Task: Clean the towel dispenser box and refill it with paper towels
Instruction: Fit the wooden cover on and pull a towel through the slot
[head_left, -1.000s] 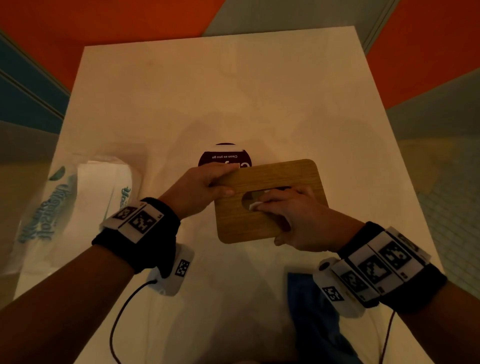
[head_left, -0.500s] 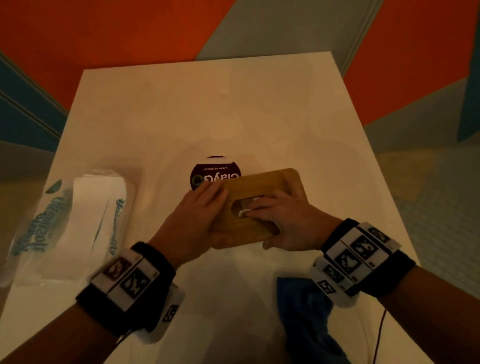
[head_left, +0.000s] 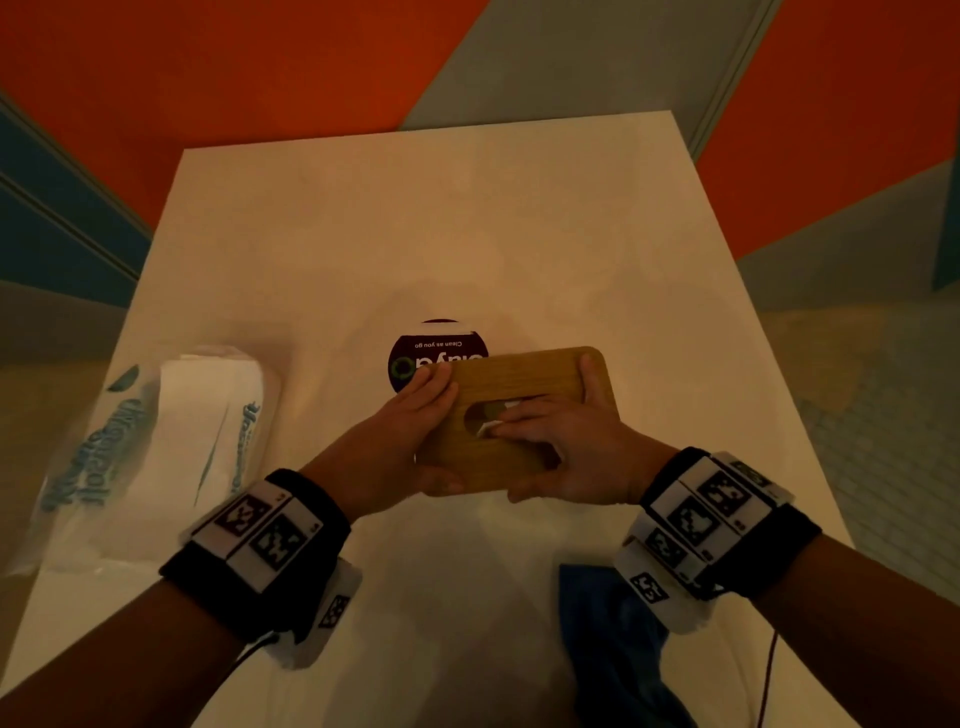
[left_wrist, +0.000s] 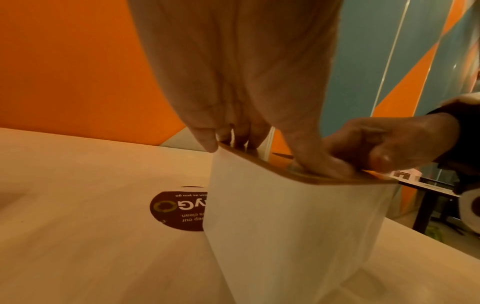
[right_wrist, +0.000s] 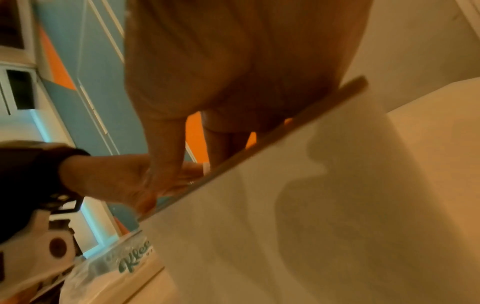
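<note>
The towel dispenser box stands mid-table, a white body (left_wrist: 285, 226) under a wooden lid (head_left: 530, 379) with an oval slot. My left hand (head_left: 400, 436) grips the lid's left end, with fingers across the top and far edge and the thumb at the near edge. My right hand (head_left: 566, 452) holds the lid's right half, thumb under the near edge. Its fingertips lie at the slot, on a bit of white paper towel (head_left: 491, 427). In the left wrist view the right hand (left_wrist: 389, 144) curls over the lid. The box interior is hidden.
A clear plastic pack of white paper towels (head_left: 208, 441) lies at the table's left edge. A blue cloth (head_left: 613, 649) lies near the front edge, under my right wrist. A dark round sticker (head_left: 415, 358) sits just behind the box. Orange and teal walls surround the white table (head_left: 415, 234).
My left hand has slid from pinching the lid's left edge to lying over its left end. The box has turned slightly. My right fingers stay at the slot.
</note>
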